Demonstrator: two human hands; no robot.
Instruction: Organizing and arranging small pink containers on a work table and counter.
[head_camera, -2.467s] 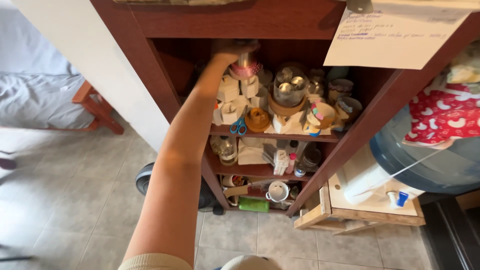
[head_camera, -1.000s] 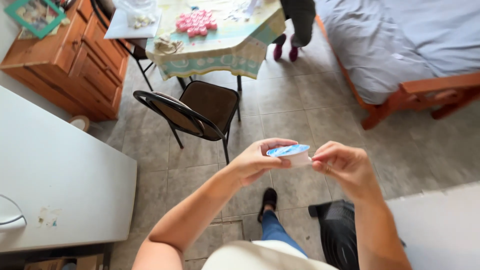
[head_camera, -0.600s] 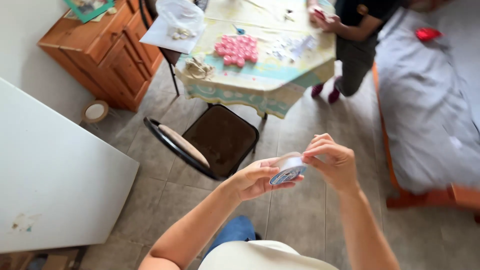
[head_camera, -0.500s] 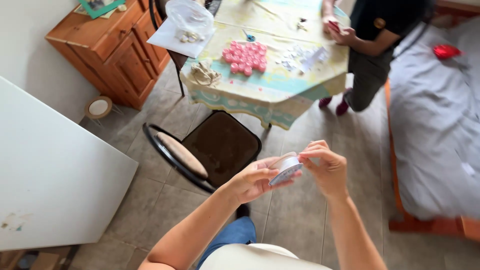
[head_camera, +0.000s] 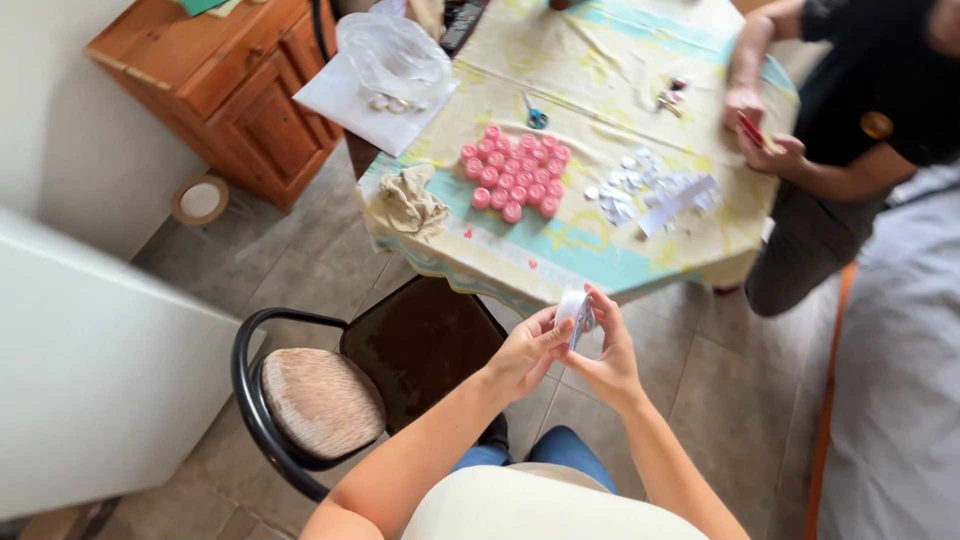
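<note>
Head view shows the left hand (head_camera: 522, 350) and right hand (head_camera: 607, 355) closed together on a small white roll (head_camera: 573, 310), held on edge in the air just short of the table (head_camera: 500, 262) near edge, with the fingers (head_camera: 556, 332) pinching its sides. The step in hand appears to be working at the roll's rim; the next move calls for a steady fingertip pinch on that rim. Open floor lies right of the chair (head_camera: 330, 385), which stands against the table edge, and a seated person (head_camera: 850, 150) occupies the table's far right side.
</note>
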